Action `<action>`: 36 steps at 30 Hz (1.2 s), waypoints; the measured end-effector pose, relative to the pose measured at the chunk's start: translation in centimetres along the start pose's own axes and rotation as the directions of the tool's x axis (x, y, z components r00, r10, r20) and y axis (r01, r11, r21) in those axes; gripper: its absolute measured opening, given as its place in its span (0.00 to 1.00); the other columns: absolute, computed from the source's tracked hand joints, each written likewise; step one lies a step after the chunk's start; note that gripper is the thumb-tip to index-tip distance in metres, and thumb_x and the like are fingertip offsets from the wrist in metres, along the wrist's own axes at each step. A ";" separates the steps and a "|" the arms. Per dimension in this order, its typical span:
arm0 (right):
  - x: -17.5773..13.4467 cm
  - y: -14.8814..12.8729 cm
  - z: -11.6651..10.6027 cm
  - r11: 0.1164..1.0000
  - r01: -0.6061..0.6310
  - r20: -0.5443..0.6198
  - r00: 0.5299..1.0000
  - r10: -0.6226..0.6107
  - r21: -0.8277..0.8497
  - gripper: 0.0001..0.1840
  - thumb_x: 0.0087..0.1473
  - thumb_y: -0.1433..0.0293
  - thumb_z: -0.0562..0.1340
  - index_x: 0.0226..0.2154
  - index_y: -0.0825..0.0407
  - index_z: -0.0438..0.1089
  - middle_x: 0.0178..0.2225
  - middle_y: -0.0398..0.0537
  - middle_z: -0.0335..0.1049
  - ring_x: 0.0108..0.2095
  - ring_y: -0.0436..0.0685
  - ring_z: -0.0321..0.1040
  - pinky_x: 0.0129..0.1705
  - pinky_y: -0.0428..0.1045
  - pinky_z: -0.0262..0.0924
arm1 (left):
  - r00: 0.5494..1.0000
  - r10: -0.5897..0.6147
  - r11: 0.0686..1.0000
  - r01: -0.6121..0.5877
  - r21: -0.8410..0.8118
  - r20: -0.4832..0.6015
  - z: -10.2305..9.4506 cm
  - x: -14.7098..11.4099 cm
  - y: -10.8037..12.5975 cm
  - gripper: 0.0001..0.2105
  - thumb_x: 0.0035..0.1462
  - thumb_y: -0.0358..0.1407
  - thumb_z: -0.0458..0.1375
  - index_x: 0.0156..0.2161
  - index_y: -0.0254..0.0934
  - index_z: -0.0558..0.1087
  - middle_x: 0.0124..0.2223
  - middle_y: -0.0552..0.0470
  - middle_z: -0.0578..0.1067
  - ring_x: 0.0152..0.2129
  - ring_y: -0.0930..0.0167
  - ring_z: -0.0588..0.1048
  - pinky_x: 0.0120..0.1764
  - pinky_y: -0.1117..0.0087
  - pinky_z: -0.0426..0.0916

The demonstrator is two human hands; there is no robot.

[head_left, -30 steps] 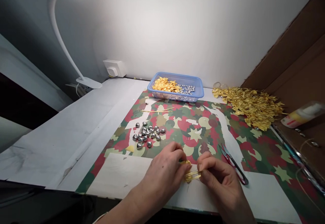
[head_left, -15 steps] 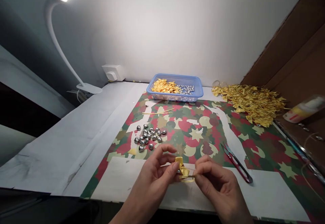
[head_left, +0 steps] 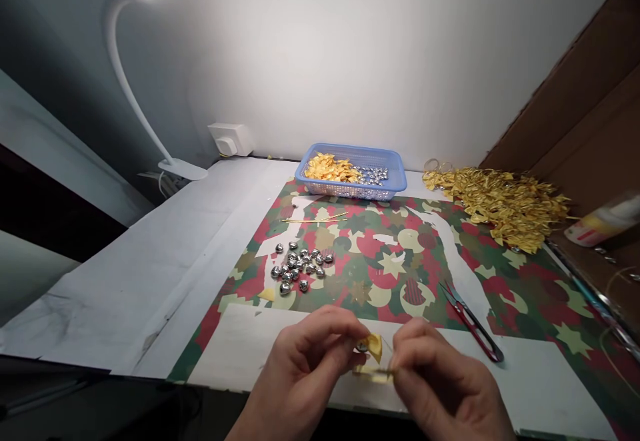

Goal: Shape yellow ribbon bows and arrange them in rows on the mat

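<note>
Between the thumb and fingers of my left hand (head_left: pixel 313 364) is a small gold ribbon bow (head_left: pixel 374 346), with a silver bell (head_left: pixel 362 346) showing beside the fingertips. My right hand (head_left: pixel 445 381) is closed in a pinch on a thin gold cord (head_left: pixel 374 371), which is smeared by motion and runs across just below the bow. Part of the bow is hidden behind my left fingers. Loose silver bells (head_left: pixel 295 268) lie in a group beyond my left hand. To the right of my right hand rest red-handled thread snips (head_left: pixel 473 324).
A blue basket (head_left: pixel 353 191) at the back holds gold bows and small silver bells. Gold cords (head_left: pixel 315 219) lie in front of it. A heap of gold bows (head_left: pixel 505 201) sits at the back right near a bottle (head_left: pixel 600 224). A lamp (head_left: pixel 135 104) stands at left.
The bow in my left hand has turned and its upper loop no longer stands up above the thumb. My right hand has drawn slightly away with the cord. The whole view has shifted a little.
</note>
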State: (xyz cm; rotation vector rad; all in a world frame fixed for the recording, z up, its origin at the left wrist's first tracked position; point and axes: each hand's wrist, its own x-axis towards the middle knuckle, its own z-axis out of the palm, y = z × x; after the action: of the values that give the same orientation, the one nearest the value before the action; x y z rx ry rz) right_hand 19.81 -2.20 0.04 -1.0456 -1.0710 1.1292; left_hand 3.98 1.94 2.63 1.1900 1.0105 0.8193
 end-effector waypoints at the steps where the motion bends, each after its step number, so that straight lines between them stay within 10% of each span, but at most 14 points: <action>1: -0.3 0.2 0.3 0.999 0.033 0.014 0.999 -0.032 -0.025 0.10 0.56 0.62 0.65 0.26 0.48 0.74 0.26 0.41 0.61 0.24 0.49 0.57 0.24 0.45 0.50 | 1.000 0.018 1.000 -0.018 0.017 0.006 0.1 -0.1 0.2 0.07 0.61 0.34 0.58 0.34 0.41 0.79 0.34 0.54 0.73 0.31 0.70 0.72 0.35 0.74 0.71; 16: -0.5 -0.2 0.9 0.810 0.286 0.023 0.947 -0.320 -0.512 0.07 0.59 0.75 0.59 0.33 0.48 0.70 0.28 0.44 0.64 0.23 0.49 0.59 0.24 0.44 0.56 | 1.000 -0.017 0.999 0.017 0.030 0.002 0.4 -1.6 1.3 0.12 0.63 0.44 0.54 0.34 0.42 0.74 0.34 0.53 0.74 0.33 0.66 0.73 0.37 0.71 0.71; 36: -0.7 -0.3 1.1 0.543 0.388 0.096 0.868 -0.488 -0.745 0.11 0.57 0.79 0.58 0.39 0.48 0.70 0.32 0.48 0.69 0.31 0.53 0.70 0.29 0.44 0.62 | 0.990 0.123 0.992 -0.120 0.034 -0.076 0.5 -1.3 0.0 0.05 0.56 0.29 0.63 0.33 0.42 0.78 0.37 0.53 0.77 0.35 0.67 0.76 0.37 0.74 0.74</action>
State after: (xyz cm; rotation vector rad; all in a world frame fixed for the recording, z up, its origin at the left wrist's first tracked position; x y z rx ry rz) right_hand 18.67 -2.79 0.44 -1.3383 -1.6482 0.1517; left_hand 3.95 0.55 2.90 1.2621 1.0234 0.9559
